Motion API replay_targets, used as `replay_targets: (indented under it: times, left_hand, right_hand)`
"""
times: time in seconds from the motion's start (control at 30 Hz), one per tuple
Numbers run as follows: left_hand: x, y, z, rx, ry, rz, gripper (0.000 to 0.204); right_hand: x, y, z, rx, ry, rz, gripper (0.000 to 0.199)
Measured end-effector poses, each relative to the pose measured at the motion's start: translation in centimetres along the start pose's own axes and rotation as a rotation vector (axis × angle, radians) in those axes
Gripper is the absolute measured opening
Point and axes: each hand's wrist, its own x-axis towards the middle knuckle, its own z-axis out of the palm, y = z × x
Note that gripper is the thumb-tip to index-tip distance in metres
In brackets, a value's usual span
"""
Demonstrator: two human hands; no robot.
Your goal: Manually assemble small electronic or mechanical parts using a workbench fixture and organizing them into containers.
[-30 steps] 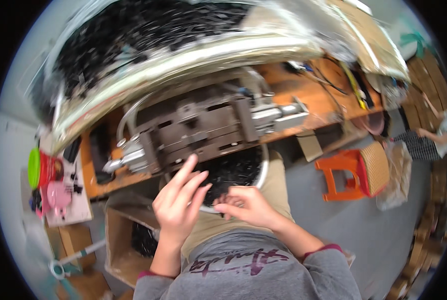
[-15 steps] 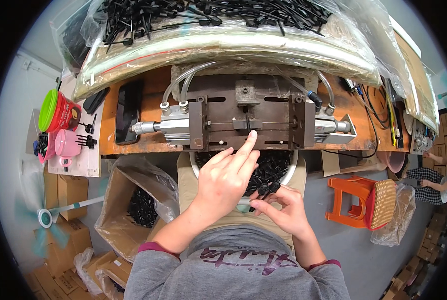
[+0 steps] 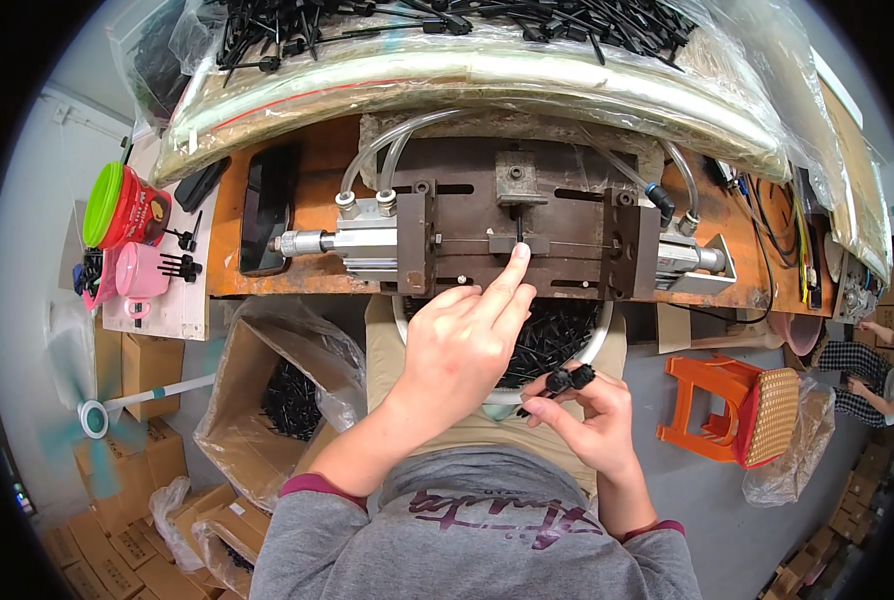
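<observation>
My left hand (image 3: 464, 345) reaches forward, its index fingertip touching a small black part at the middle slot of the metal press fixture (image 3: 512, 235) on the orange bench. My right hand (image 3: 589, 415) stays lower, near my lap, pinching two small black plastic parts (image 3: 570, 379) between thumb and fingers. Between my hands and the bench sits a round basin (image 3: 557, 340) full of the same black parts. Pneumatic cylinders and clear hoses flank the fixture on both sides.
A clear plastic sheet heaped with black parts (image 3: 467, 40) lies behind the fixture. A bagged carton of parts (image 3: 287, 395) stands at my left, an orange stool (image 3: 732, 410) at my right. Cups sit on a small shelf (image 3: 132, 230). Another person (image 3: 877, 380) sits far right.
The view has swung to face the fixture squarely. My left hand moved forward from the basin to the fixture's centre slot; my right hand lifted slightly with parts in it.
</observation>
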Motion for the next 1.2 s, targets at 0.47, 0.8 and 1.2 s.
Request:
replay_targets:
  times: [0.47,0.8,1.2]
  left_hand:
    - [-0.1,0.9,-2.1,-0.554,-0.051,-0.160,0.031]
    - [-1.4,1.9,-3.7,-0.899,-0.145,-0.222,0.033]
    - [-0.8,0.2,-0.2,-0.024,0.052,0.045,0.024]
  right_hand:
    - [1.1,-0.7,-1.5,-0.809,0.431,-0.713,0.033]
    - [3.0,-0.9,-0.8,-0.891,0.266,-0.837,0.031]
    - [1.6,0.1,-1.3,-0.386,0.306,-0.671,0.059]
